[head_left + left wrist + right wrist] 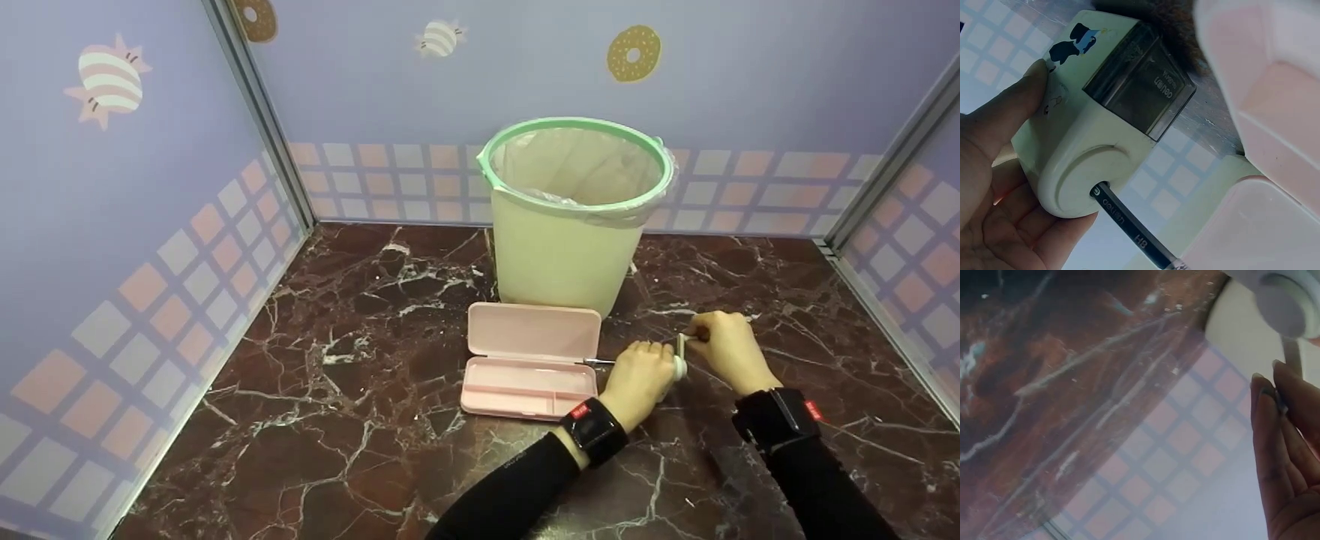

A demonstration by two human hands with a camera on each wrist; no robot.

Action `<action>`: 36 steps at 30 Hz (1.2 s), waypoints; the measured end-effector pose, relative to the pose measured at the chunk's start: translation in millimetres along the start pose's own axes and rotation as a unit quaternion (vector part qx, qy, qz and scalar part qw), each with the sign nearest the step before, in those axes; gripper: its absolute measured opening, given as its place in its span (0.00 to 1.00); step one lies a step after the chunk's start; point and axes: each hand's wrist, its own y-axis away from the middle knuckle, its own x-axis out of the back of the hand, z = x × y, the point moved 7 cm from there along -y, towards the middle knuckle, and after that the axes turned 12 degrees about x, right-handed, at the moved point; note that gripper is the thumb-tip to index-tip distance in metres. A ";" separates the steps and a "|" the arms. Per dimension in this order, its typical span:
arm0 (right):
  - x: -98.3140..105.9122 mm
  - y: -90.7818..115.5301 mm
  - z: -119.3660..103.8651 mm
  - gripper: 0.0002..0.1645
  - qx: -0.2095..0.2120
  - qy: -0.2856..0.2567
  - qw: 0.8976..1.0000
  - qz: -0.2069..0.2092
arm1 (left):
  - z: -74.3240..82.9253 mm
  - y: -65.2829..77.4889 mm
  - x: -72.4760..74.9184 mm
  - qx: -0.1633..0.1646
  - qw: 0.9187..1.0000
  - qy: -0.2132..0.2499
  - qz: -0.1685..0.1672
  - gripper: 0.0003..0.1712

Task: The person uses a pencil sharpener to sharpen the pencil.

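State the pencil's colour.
Near-black, pale lettering; the pencil shows best in the left wrist view.

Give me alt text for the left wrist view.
The left hand holds a pale sharpener with a dark HB pencil stuck in its round hole. Dark cartoon figures and a smoky see-through panel show on the sharpener's body, and part of a pink case fills the right side.

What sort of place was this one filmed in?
Probably a small booth set up for recording: candy-and-doughnut-printed wall panels stand on three sides of a dark marble-patterned surface, with metal strips at the corners.
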 end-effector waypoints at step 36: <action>-45.8 43.7 3.6 0.08 -0.024 -0.176 0.964 -0.199 | -1.1 -0.2 -1.1 0.007 1.000 -0.007 -0.010 0.09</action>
